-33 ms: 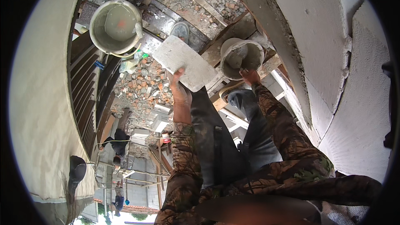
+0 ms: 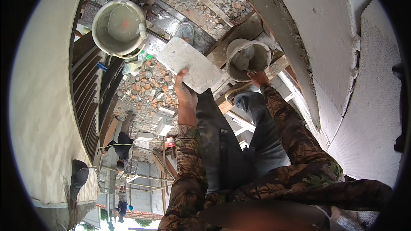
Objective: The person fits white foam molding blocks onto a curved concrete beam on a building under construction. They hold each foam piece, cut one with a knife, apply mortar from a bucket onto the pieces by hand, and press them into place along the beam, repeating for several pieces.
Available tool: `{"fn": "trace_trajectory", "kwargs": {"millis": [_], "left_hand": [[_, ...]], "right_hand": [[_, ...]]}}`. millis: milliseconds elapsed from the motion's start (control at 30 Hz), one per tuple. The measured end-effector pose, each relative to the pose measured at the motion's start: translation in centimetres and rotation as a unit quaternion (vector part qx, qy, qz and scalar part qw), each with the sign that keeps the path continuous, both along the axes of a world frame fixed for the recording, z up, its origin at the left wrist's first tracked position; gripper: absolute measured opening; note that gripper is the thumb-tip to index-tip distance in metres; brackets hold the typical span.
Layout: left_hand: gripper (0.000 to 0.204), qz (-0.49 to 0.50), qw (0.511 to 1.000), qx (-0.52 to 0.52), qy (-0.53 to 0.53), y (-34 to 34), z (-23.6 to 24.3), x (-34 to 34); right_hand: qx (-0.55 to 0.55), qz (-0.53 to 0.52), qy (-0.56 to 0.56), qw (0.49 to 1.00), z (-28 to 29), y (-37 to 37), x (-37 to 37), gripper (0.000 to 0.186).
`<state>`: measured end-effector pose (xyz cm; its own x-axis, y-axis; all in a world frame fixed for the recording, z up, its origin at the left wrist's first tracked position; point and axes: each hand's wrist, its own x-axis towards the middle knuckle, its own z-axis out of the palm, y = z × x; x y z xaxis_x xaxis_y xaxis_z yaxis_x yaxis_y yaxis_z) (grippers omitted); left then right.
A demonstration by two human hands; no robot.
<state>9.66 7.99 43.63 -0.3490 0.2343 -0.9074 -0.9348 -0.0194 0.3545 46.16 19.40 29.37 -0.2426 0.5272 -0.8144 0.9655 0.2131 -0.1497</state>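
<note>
A pale grey rectangular slab point(image 2: 190, 63) rests in my left hand point(image 2: 185, 92), thumb on its upper face and the other fingers out of sight beneath. To the right of it stands a mortar-crusted bucket point(image 2: 233, 55) with some wet grey stuff inside. My right hand point(image 2: 258, 78) is at this bucket's near rim, its fingers closed and partly dipping inside; what they grip is hidden. At the upper left is a larger bucket point(image 2: 97, 38) holding grey watery liquid, its handle hanging over the near side.
I stand high over brick rubble point(image 2: 150, 83), my shoe point(image 2: 185, 32) on a dark plank point(image 2: 162, 8). Rough wall point(image 2: 329, 47) runs along the right, a smooth pale wall point(image 2: 45, 89) along the left. Far below are white blocks point(image 2: 164, 126) and a person in dark clothes point(image 2: 124, 141).
My right hand has shifted very slightly at the small bucket's rim. The slab in my left hand has tilted a little; the buckets have stayed put.
</note>
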Motion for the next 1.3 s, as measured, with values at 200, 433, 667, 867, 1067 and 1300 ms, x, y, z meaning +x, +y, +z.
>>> {"fn": "trace_trajectory", "kwargs": {"millis": [200,433,667,867,1067,1300], "left_hand": [[0.071,0.072,0.993,0.072,-0.057,0.3,-0.6,0.0],[0.079,0.018,0.995,0.098,-0.031,-1.0,-1.8,0.1],[0.114,-0.251,0.931,0.003,0.265,-0.3,-1.3,-0.3],[0.125,-0.47,0.753,-0.021,0.46,1.9,-0.4,-0.9],[0.123,-0.579,0.654,-0.02,0.486,3.0,1.3,0.5],[0.12,-0.584,0.637,0.014,0.503,3.9,1.2,3.5]], "right_hand": [[-0.106,-0.205,0.03,0.972,3.2,1.6,3.5,0.046],[-0.136,-0.331,0.085,0.93,10.1,1.5,4.0,0.035],[-0.121,-0.373,0.143,0.909,16.0,1.8,5.6,0.027],[-0.042,-0.265,0.184,0.946,24.1,3.7,2.4,0.025],[0.049,-0.188,0.167,0.967,27.3,5.2,-3.2,0.036],[0.211,-0.036,0.148,0.965,28.5,1.0,-6.5,0.041]]}}
